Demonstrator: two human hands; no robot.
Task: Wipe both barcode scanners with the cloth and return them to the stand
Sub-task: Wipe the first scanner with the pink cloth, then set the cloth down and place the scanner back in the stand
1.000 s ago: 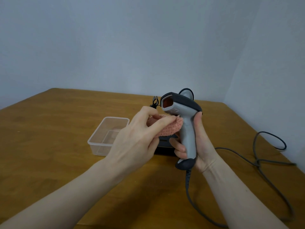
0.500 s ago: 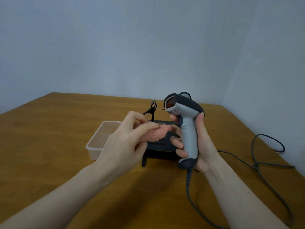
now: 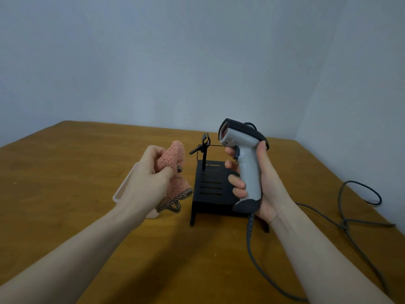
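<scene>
Above the wooden tabletop (image 3: 65, 183), the right hand (image 3: 260, 187) is wrapped around the grey handle of a barcode scanner (image 3: 245, 159), fingers curled over the front of the grip and thumb along the back, holding it upright with its reddish scan window facing left. The left hand (image 3: 149, 181) is closed on a bunched pink cloth (image 3: 172, 159), which sits well apart from the scanner, its dark woven edging hanging down below the fist. Between the two hands, a little further back, stands the black slotted stand (image 3: 210, 189) with a thin upright post (image 3: 205, 154); no scanner rests on it that I can see, and a second scanner is not visible anywhere. A clear plastic container (image 3: 122, 191) lies mostly hidden behind the left hand. The grey cable (image 3: 350, 227) runs from the base of the handle down across the tabletop and loops away to the right. My reading is that the wiping of this scanner is either pausing or finishing, and the cloth is being regathered. To do this step well, it seems wise to fold a fresh, flat face of cloth over the fingertips rather than work with a loose wad, to pass gently over the window, and to shift the right hand's grip so the handle areas now covered by fingers also get wiped. When seating the scanner, the trailing cable probably needs slack, since a snag could tip the light stand.
</scene>
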